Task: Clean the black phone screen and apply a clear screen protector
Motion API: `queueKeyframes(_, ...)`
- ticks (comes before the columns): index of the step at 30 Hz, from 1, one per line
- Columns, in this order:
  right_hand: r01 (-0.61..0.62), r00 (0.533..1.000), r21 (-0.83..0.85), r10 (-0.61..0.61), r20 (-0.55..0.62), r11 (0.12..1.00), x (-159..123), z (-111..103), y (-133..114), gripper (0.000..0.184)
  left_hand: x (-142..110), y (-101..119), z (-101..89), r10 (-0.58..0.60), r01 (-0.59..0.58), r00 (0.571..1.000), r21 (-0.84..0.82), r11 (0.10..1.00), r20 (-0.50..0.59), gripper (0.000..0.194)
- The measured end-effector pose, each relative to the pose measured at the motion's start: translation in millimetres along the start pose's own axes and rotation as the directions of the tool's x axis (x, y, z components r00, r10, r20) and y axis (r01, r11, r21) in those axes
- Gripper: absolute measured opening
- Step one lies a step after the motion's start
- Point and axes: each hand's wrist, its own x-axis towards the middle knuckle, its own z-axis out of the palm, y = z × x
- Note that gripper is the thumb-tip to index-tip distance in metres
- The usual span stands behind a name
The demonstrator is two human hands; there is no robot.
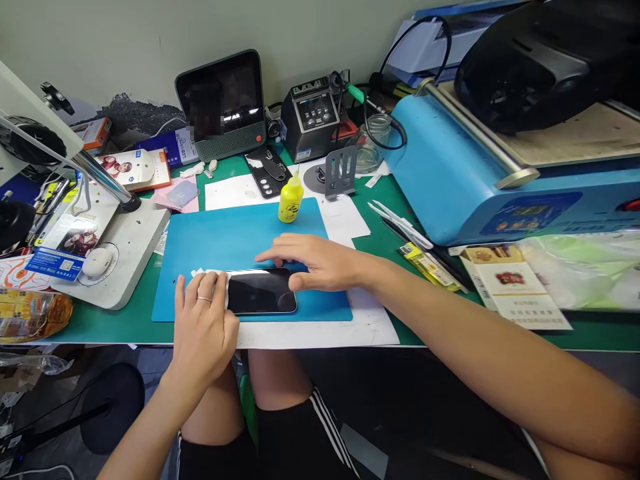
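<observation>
A black-screened smartphone (263,293) lies face up and lengthwise on the blue mat (225,233). My left hand (207,327), with a ring on one finger, presses over the phone's left end. White, tissue-like material (200,272) shows under and beside its fingers; how much of it is there is hidden. Over the phone's right end, my right hand (323,261) is open, index finger stretched to the left and thumb near the right edge. Whether that hand touches the phone I cannot tell. Behind it stands a small yellow bottle (291,200) with a narrow tip.
At the right sits a blue machine (440,187), with tweezers (400,223) and an opened cigarette pack (520,287) before it. A soldering station (313,120), a metal stand (341,172) and a dark-screened device (223,100) line the back. A white stand base (123,260) occupies the left.
</observation>
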Motion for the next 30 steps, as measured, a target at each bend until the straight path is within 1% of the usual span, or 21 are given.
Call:
queueKeyframes(7,0.019,1.0,-0.022,-0.019,0.0,1.0,-1,0,0,0.105,-5,5,-2.1,0.025,-0.026,1.0,-0.029,0.999,-0.008,0.052)
queueKeyframes(14,0.011,1.0,-0.013,-0.011,-0.003,1.0,0,0,0,0.105,-5,13,-1.4,0.025,-0.025,1.0,-0.055,0.998,0.001,0.053)
queueKeyframes(20,0.043,0.999,-0.038,-0.043,-0.006,0.998,0,-1,0,0.104,2,9,-5.2,0.028,-0.024,0.998,-0.079,0.997,0.05,0.052)
queueKeyframes(24,0.023,1.0,-0.022,-0.023,0.001,0.999,1,-1,0,0.109,2,12,-3.7,0.039,-0.036,0.999,-0.079,0.996,0.027,0.053)
queueKeyframes(27,0.033,0.999,-0.018,-0.032,0.01,0.999,0,-1,1,0.108,0,19,-2.0,0.057,-0.056,0.998,-0.096,0.994,0.009,0.053)
queueKeyframes(30,0.049,0.999,-0.012,-0.049,0.002,0.999,0,0,2,0.107,3,24,0.0,0.082,-0.081,0.997,-0.12,0.989,0.004,0.052)
